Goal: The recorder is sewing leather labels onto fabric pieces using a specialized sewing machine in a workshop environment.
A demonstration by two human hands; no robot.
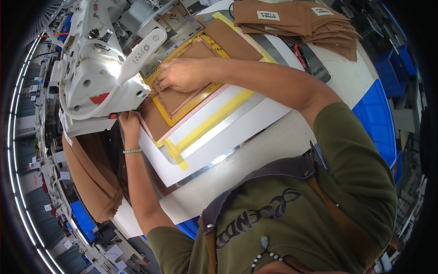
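My right hand (181,73) rests on a yellow-edged template (171,119) over a brown panel (247,46), its fingers curled near the white sewing machine's head (94,75). Whatever is between those fingertips is hidden. My left hand (129,119) is beside the panel's left corner, below the machine head, fingers closed and partly hidden, so what they hold cannot be made out. A white board (278,106) with yellow tape lies beneath the panel.
Stacked brown pieces with white labels (287,25) lie at the upper right, near a red-handled tool (300,55). Brown fabric (89,178) hangs at the left. A blue bin (375,121) stands beside the table's right edge (359,68). More machines fill the far left.
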